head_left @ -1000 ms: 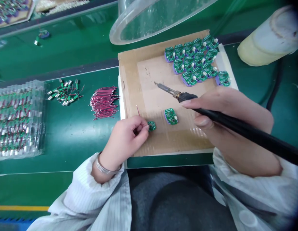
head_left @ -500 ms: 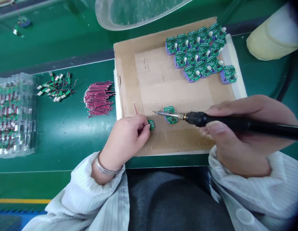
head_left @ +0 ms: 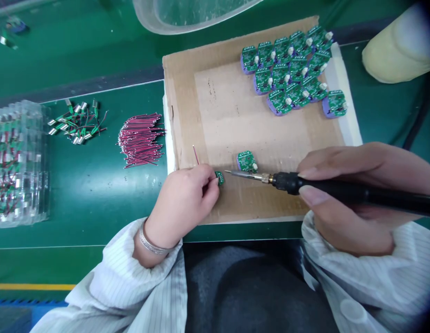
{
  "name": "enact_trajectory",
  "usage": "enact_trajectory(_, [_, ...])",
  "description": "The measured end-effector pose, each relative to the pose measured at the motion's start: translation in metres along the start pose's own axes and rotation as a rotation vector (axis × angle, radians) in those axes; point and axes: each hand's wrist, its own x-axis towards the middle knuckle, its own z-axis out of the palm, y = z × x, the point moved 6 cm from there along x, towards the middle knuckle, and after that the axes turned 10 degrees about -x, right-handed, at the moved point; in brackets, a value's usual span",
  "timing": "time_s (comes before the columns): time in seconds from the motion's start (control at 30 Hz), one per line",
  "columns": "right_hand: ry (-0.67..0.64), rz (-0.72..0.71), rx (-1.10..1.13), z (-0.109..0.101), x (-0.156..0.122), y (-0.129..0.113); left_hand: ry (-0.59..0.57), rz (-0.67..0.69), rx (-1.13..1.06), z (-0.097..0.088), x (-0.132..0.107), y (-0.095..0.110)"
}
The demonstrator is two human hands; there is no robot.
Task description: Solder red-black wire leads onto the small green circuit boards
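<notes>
My left hand (head_left: 185,200) rests on the cardboard sheet (head_left: 235,115), its fingers pinched on a small green circuit board (head_left: 219,177) with a thin red wire (head_left: 195,155) sticking up behind the fingers. My right hand (head_left: 353,194) grips a black soldering iron (head_left: 326,187). The iron's metal tip (head_left: 232,173) lies level, just right of the small board. A round green board on a purple base (head_left: 247,161) lies just above the tip.
Several finished green boards (head_left: 293,69) are clustered at the cardboard's far right. A bundle of red-black wires (head_left: 141,138), loose small components (head_left: 76,122) and a stack of clear trays (head_left: 15,162) lie left on the green bench. A clear container (head_left: 187,14) stands behind.
The soldering iron swung down from pointing up over the cardboard to lying level, its tip now close to the small board in my left hand. My left hand stayed put.
</notes>
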Motion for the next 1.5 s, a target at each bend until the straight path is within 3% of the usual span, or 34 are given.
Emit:
enact_trajectory(0.1, [-0.086, -0.110, 0.024, 0.004, 0.001, -0.007, -0.012, -0.023, 0.005, 0.000, 0.001, -0.001])
enact_trajectory(0.6, [-0.216, -0.067, -0.072, 0.016, 0.003, -0.010, -0.045, -0.069, 0.003, 0.002, 0.001, -0.002])
enact_trajectory(0.87, [-0.196, -0.041, -0.113, 0.018, 0.004, -0.012, -0.042, -0.067, 0.010, 0.001, 0.001, -0.001])
enact_trajectory(1.3, [-0.210, -0.136, -0.162, 0.017, 0.007, -0.020, -0.044, -0.077, 0.022, 0.003, 0.002, -0.002])
enact_trajectory(1.5, [-0.134, -0.022, -0.170, 0.013, 0.001, -0.009, -0.046, -0.077, 0.027, 0.002, 0.002, -0.001])
